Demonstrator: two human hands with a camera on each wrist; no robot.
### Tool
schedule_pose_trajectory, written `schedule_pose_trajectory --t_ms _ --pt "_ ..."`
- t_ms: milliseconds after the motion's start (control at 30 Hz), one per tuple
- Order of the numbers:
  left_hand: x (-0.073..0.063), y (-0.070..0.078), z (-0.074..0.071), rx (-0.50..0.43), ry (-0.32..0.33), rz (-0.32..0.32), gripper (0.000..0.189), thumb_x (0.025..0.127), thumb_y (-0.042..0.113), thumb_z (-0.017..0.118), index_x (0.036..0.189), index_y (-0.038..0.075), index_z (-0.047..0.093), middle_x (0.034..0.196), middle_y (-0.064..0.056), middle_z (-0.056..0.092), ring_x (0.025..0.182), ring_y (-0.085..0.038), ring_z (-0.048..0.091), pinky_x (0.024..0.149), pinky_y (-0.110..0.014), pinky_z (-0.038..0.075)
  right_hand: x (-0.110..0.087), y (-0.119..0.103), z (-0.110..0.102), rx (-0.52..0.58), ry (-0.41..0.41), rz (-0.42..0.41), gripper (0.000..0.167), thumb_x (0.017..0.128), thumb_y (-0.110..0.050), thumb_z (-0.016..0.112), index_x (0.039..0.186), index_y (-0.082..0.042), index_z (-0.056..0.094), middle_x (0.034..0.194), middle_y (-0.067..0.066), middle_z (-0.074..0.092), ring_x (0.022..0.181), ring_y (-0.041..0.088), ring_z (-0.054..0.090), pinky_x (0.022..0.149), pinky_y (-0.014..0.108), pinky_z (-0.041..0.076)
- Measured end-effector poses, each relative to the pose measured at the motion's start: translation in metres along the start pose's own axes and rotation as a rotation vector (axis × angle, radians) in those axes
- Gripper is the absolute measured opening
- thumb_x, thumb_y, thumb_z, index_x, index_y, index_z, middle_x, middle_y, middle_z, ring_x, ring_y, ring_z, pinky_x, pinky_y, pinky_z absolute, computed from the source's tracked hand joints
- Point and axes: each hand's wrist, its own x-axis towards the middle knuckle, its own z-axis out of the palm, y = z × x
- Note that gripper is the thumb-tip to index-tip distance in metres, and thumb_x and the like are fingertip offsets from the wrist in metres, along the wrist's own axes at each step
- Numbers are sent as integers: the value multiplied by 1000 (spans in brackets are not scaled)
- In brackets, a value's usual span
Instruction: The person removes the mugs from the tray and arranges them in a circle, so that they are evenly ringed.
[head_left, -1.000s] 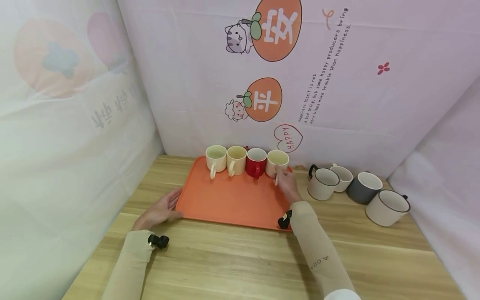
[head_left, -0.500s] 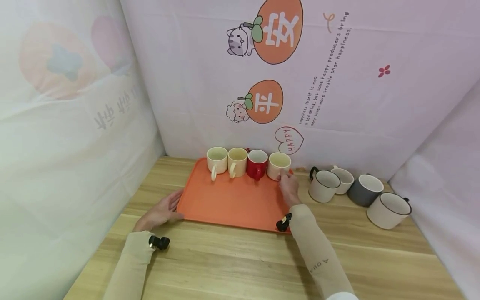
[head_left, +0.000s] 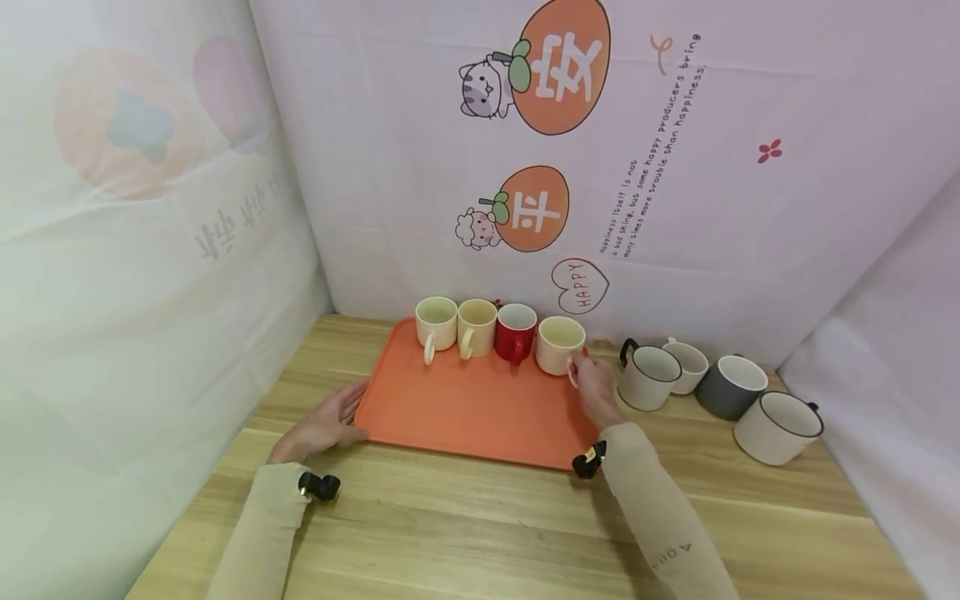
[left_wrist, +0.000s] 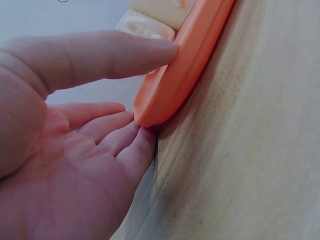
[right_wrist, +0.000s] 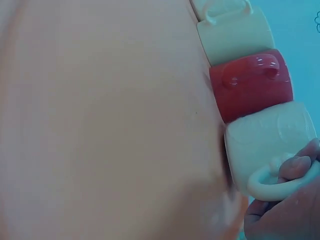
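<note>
Cream mug (head_left: 555, 356), smooth, round-rimmed, loop-handled, in right hand (head_left: 597, 390)

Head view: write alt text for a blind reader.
A right hand holds a cream mug by its handle, rightmost of four along an orange tray's far edge; a left hand touches the tray's left edge. Four more mugs stand farther right on the wooden table.

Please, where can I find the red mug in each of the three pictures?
Head: the red mug is slightly right of the picture's centre and a little below it.
Left wrist: it is not in this picture.
Right wrist: the red mug is at the right, above mid-height.
Shared landmark: the orange tray, which shows in all three.
</note>
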Motion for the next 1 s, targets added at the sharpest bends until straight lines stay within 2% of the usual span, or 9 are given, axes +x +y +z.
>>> schedule_pose_trajectory --t_ms 167,267,500,633,767,900,967,1000 --pt "1 0 -1 -5 -11 4 101 94 -2 73 168 -4 3 177 -27 2 163 -49 6 131 -58 15 -11 -7 -18 -13 -69 -39 40 108 -21 59 74 -1 63 57 -4 48 53 11 43 50 19 32" --pt "1 -1 -3 -17 -13 2 102 93 -3 74 168 -4 4 177 -26 2 163 -48 5 131 -56 15 -19 -11 -31 -28 -114 -62 42 108 -20 59 68 -4 62 57 -5 49 56 11 44 53 20 34" --pt "-2 -3 -4 -39 -9 4 104 92 -2 76 168 -4 5 177 -25 1 163 -48 4 131 -55 14 -42 -23 -76 -160 -352 -173 42 111 -20 53 71 -6 58 65 -6 48 67 9 45 67 22 37" --pt "-2 -4 -2 -45 -16 4 105 92 -2 76 167 -6 4 176 -27 -1 163 -49 2 131 -56 14 -54 -28 -108 -173 -459 -228 42 110 -13 52 68 -5 56 65 -7 47 64 10 43 63 26 34" --pt "-2 -5 -1 -57 -18 -1 105 92 -1 76 167 -6 3 177 -26 -2 163 -49 1 131 -57 12 -60 -29 -143 -201 -561 -319 42 110 -7 48 70 6 50 64 -3 44 60 19 37 57 34 29" --pt "-3 -4 0 -48 -9 -2 104 92 -2 75 167 -6 3 176 -27 -1 162 -50 2 131 -57 13 -64 -27 -180 -279 -580 -399 42 112 -8 45 75 10 49 66 2 42 62 27 35 56 39 27" --pt "-3 -4 1 -40 -3 -5 103 92 -3 74 167 -6 4 176 -27 0 163 -50 2 131 -56 14 -66 -24 -199 -265 -573 -394 40 112 -6 45 75 7 53 66 -1 45 62 23 37 57 39 27" --pt "-3 -4 1 -40 3 -11 103 92 -4 74 167 -5 5 177 -26 0 163 -49 3 131 -56 14 -66 -22 -209 -218 -578 -383 38 111 -4 44 77 5 58 67 -3 48 62 19 40 56 37 28"
